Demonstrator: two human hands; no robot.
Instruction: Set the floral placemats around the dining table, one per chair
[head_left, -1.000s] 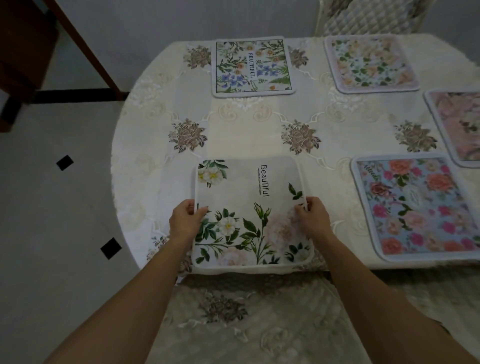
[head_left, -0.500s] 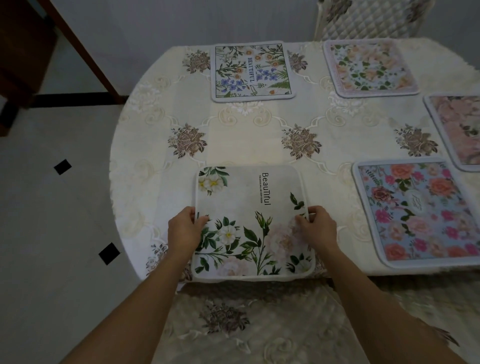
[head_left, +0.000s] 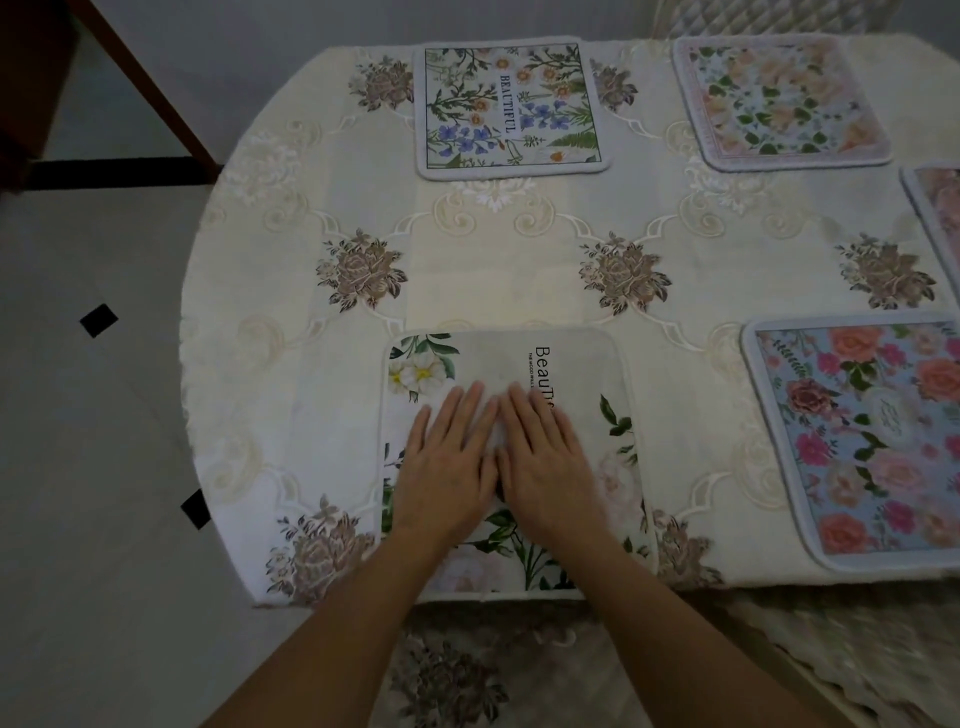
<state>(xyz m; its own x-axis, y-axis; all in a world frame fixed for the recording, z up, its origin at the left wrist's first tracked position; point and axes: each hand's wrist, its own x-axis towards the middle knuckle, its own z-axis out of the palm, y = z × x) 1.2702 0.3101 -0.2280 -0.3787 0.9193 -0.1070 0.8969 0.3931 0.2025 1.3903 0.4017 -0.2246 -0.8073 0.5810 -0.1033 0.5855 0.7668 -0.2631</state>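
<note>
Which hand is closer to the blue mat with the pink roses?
Right. The right hand lies flat on the white placemat, on the side toward the blue rose placemat. The left hand lies flat beside it, farther away.

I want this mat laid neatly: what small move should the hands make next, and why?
Probably slide both palms apart toward the side edges, to smooth the cloth. The left hand and right hand lie flat, side by side, on the middle of the white placemat, which already rests on the table at its near edge.
</note>
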